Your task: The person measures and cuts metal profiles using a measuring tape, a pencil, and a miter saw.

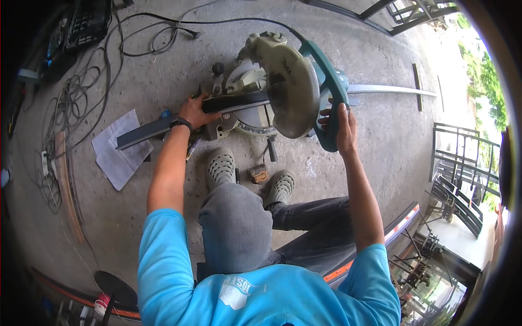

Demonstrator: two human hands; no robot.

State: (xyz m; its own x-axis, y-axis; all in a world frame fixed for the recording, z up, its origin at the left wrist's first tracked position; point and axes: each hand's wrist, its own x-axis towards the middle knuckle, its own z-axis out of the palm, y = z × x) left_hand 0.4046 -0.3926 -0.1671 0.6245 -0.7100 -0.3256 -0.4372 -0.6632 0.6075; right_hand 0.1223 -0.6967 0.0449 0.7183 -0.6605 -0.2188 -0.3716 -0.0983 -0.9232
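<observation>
Miter saw (293, 95), marked Makita (lettering tilted), on the concrete floor (386, 168); right hand (346, 127) wrapped around its green handle (330, 81), left hand (194, 113) clasping a dark metal bar (144, 132) across its base. Blue shirt (310, 299) shows "JOSE".

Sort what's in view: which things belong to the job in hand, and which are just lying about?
In use, apparently:
Green-and-cream saw with a round guard, its curved green handle in the right hand
Long, straight grey metal bar, left hand on it

Lying about:
Creased white paper sheets, possibly job notes
Long, flat brown wooden strip
Tangled grey cable
</observation>
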